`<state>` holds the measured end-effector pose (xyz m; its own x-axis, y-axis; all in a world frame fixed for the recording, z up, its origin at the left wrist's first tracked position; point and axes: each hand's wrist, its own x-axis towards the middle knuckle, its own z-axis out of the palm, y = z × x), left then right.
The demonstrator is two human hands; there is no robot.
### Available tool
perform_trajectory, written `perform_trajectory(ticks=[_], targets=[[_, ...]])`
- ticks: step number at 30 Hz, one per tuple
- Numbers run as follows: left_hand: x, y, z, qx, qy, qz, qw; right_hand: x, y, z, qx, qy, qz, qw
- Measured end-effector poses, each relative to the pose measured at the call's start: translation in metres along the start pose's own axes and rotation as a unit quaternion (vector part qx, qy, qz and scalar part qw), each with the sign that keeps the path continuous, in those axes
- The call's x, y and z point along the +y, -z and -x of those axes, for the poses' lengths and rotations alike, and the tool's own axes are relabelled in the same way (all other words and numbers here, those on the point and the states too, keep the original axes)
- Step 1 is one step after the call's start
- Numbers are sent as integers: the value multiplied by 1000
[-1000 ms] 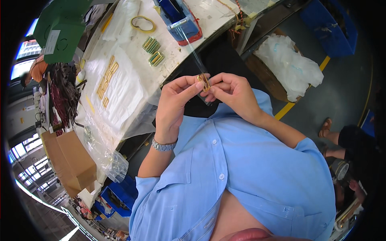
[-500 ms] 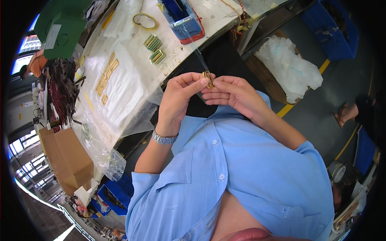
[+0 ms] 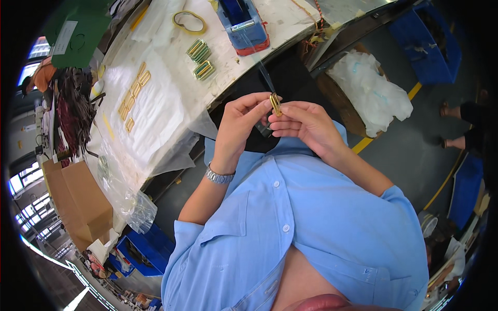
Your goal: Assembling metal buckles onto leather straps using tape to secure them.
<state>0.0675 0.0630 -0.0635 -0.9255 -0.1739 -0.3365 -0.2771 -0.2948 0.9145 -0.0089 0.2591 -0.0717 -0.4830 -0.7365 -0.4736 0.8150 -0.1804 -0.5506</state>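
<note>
Both hands hold a small gold-coloured metal buckle [image 3: 275,104] in front of my blue shirt, just off the table edge. My left hand [image 3: 239,117] pinches its upper left side between thumb and fingertips. From the other side, the thumb and fingers of my right hand [image 3: 307,126] close on the lower part, the lower fingers curled. A narrow, clear strip of tape [image 3: 266,75] runs down toward the buckle from a blue tape dispenser [image 3: 241,32] at the table edge. Whether the strip sticks to the buckle I cannot tell.
On the table [image 3: 218,78] lie two bundles of gold-and-green buckles [image 3: 198,52], a tape roll [image 3: 189,22] and several gold buckles [image 3: 136,93] on white sheeting [image 3: 161,103]. A cardboard box [image 3: 80,202] stands left. Bagged white material [image 3: 371,93] and a blue crate [image 3: 428,49] are right.
The buckle has turned in my fingers and now shows a narrow, upright side. Both hands have shifted slightly right with it. At the right, another person's legs have moved further into view.
</note>
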Motion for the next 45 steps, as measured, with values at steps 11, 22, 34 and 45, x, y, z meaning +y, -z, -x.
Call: perform_trajectory(ticks=[11,22,34,45], targets=[[-6,-7,-10,51,69,85,993,-12,-16,5,-34,-3,31,999],[9,0,-13,51,202,214,954,-32,-23,-13,55,131,497,856],[15,-1,-18,50,272,302,912,-11,-7,-40,-65,181,264,945],[-3,-15,12,167,-341,-341,860,-17,-21,-33,-32,157,202,966]])
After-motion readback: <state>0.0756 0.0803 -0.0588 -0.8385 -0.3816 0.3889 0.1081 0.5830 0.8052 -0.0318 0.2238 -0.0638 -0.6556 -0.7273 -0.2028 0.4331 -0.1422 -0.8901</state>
